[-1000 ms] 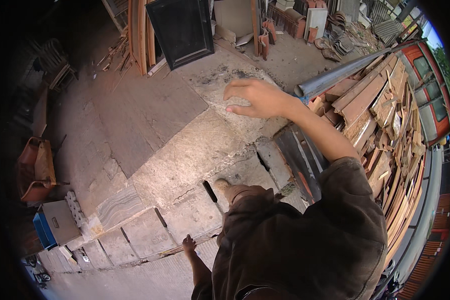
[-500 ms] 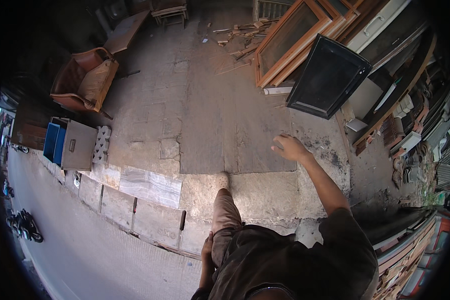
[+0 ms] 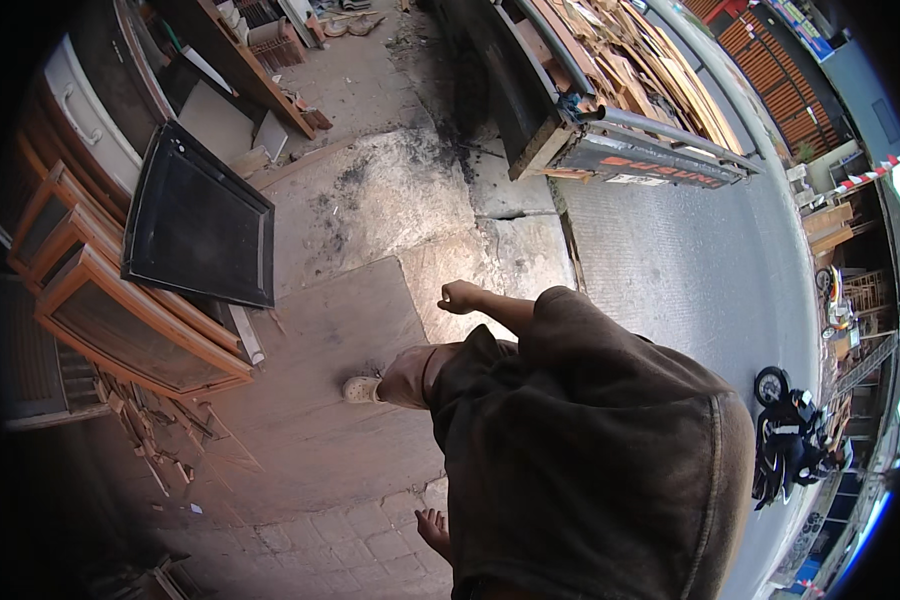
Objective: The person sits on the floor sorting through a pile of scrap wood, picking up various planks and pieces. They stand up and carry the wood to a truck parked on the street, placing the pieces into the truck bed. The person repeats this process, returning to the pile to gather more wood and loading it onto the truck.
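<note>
My right hand (image 3: pixel 460 297) is held out over the pavement in the middle of the view, its fingers curled in with nothing seen in them. Lower down, my left hand (image 3: pixel 433 530) hangs beside my body with its fingers apart, holding nothing. Between the two, one foot in a pale clog (image 3: pixel 362 389) is on the concrete. Neither hand touches an object. The nearest large thing is a black framed panel (image 3: pixel 202 215), leaning to the left of my right hand and well apart from it.
Wooden framed windows (image 3: pixel 140 330) and a white door (image 3: pixel 95 125) are stacked at left, with wood scraps (image 3: pixel 160 440) below. A truck bed (image 3: pixel 660 160) loaded with planks stands at upper right beside the road (image 3: pixel 660 260). A motorcycle (image 3: pixel 785 430) is at far right.
My view has swung right: the black panel and windows are now at left, and the truck has come into view. My right hand's fingers have curled in; my left hand has come away from my leg.
</note>
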`<state>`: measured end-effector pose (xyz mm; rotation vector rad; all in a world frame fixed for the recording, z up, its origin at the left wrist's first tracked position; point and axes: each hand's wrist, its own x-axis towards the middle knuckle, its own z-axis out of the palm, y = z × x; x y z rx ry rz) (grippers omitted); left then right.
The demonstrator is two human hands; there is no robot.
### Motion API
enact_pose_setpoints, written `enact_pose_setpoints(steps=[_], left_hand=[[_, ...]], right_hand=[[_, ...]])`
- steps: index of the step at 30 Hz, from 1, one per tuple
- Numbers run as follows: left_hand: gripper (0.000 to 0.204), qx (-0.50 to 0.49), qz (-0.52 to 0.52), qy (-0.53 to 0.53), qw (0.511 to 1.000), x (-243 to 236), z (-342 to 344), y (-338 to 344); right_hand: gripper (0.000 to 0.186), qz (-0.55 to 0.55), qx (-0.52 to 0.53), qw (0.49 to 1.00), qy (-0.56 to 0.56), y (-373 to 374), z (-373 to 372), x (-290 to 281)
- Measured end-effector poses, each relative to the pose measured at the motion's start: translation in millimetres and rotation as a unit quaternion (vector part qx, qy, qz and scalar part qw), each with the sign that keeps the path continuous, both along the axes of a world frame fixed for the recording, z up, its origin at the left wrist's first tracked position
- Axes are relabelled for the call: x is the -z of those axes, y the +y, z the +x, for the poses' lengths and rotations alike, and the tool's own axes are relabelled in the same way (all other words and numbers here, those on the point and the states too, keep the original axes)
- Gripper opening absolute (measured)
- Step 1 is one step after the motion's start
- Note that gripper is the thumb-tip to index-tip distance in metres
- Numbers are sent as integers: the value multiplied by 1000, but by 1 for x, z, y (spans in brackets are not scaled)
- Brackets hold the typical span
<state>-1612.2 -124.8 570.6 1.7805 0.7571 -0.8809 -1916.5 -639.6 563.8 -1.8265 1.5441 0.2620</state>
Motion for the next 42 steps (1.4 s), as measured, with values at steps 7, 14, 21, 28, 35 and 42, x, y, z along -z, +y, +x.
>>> enact_pose_setpoints(steps=[7,14,21,28,35,42], left_hand=[[68,132,-135,-117,975,-83,251,-64],[42,235,-105,-271,927,-177,386,-27],[53,-42,79,19,996,-22,387,171],[66,-135,67,22,988,-34,508,289],[56,-44,28,-71,996,-9,805,251],[39,71,3,-146,987,-18,1025,173]], right_hand=[[57,163,-16,974,158,76,131,12],[46,88,-120,987,-61,55,468,-47],[40,-46,-249,939,-234,77,797,-60],[43,121,-279,942,-141,205,912,-89],[56,182,-195,957,110,209,876,84],[41,196,83,976,-47,201,1073,45]])
